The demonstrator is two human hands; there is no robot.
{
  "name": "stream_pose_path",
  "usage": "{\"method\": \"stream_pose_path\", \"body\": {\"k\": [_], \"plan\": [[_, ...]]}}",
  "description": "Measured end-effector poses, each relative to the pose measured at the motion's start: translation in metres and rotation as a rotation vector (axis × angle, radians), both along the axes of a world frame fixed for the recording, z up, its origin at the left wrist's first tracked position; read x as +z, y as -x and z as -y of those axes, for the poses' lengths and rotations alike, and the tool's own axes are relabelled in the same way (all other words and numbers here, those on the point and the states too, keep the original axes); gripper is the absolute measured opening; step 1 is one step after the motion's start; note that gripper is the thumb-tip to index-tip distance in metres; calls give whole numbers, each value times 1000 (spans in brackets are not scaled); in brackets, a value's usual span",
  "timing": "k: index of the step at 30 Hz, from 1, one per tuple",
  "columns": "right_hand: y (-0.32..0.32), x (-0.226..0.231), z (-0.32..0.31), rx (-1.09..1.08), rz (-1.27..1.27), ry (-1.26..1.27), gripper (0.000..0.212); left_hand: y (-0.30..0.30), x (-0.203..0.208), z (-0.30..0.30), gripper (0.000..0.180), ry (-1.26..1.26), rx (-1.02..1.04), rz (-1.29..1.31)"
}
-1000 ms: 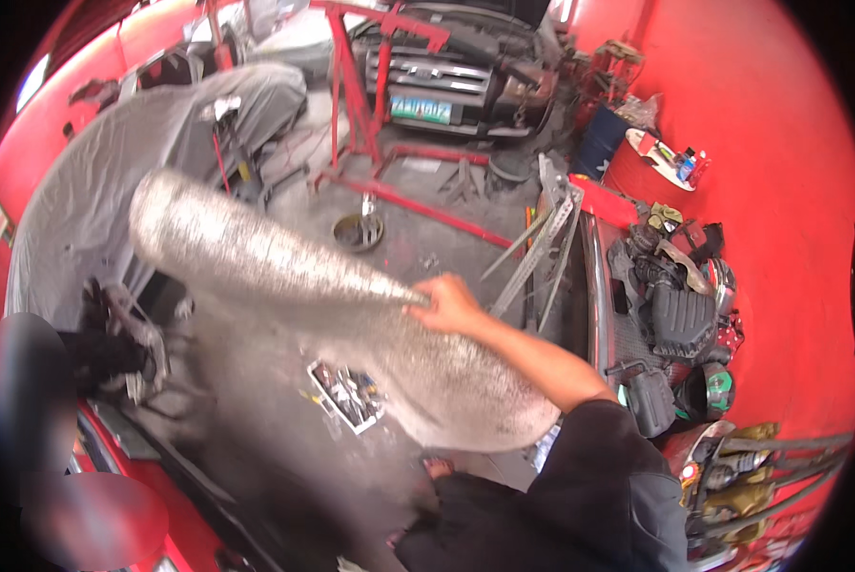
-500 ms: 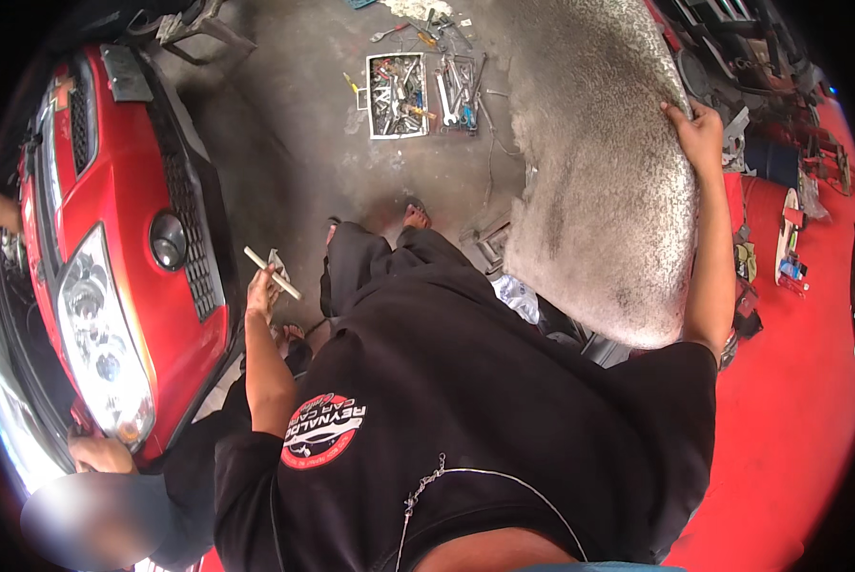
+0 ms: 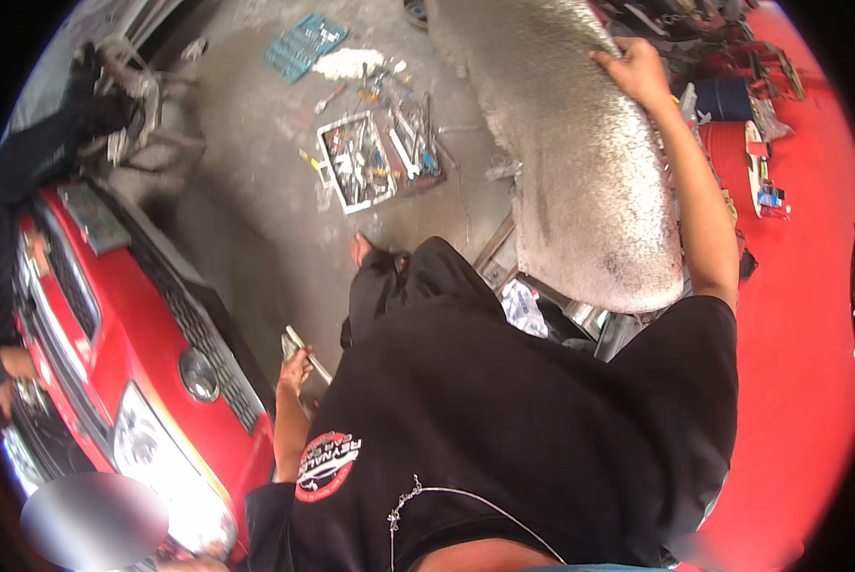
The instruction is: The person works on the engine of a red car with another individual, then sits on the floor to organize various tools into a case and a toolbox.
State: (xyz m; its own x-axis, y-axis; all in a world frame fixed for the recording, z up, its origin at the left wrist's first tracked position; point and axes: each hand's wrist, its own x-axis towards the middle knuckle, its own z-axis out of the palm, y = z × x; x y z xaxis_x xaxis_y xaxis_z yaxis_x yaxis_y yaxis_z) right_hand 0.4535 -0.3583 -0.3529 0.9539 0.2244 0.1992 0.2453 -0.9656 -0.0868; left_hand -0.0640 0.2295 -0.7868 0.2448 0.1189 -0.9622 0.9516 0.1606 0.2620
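My right hand (image 3: pixel 639 72) grips the right edge of a large, worn grey panel (image 3: pixel 585 181) with a mottled, speckled surface. Its thumb lies over the top face; the fingers are hidden beyond the edge. Low at my left side, my left hand (image 3: pixel 297 370) is closed around a thin, pale stick (image 3: pixel 310 354). Something small and light-coloured shows beside the stick in the same hand, too blurred to name. The panel leans at the right, its rounded lower end near my body.
At the left stands a red car front (image 3: pixel 175 381) with a headlight, and people work around it. A white-rimmed tool tray (image 3: pixel 359 162) lies on the floor beside loose wrenches. A teal tool case (image 3: pixel 305 46) is farther off. Plastic chairs (image 3: pixel 139 95) stand at far left.
The view has swung, so the car and tools sit lower and farther left. My right hand still grips the panel's edge, and my left hand still holds the stick.
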Motion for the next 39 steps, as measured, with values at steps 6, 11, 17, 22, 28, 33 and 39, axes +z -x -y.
{"method": "stream_pose_path", "body": {"k": [6,11,17,22,28,33,39], "plan": [[-51,-1,-19,32,111,-179,37,-103,-29,-52,36,169,-32,333],[-129,50,-33,89,-59,-355,32,-221,41,-10,24,-209,-280,139],[-261,64,-49,291,-50,-545,37,-267,9,66,18,-95,-241,407],[-364,72,-71,474,83,-586,33,-339,36,164,20,-98,-97,217],[-484,119,-101,668,163,-469,37,-464,42,216,21,-88,-52,201],[-608,145,-120,682,118,-423,39,-619,28,233,23,-78,-77,232],[-816,214,-161,545,60,-520,45,-846,34,244,25,-70,-190,324]]}}
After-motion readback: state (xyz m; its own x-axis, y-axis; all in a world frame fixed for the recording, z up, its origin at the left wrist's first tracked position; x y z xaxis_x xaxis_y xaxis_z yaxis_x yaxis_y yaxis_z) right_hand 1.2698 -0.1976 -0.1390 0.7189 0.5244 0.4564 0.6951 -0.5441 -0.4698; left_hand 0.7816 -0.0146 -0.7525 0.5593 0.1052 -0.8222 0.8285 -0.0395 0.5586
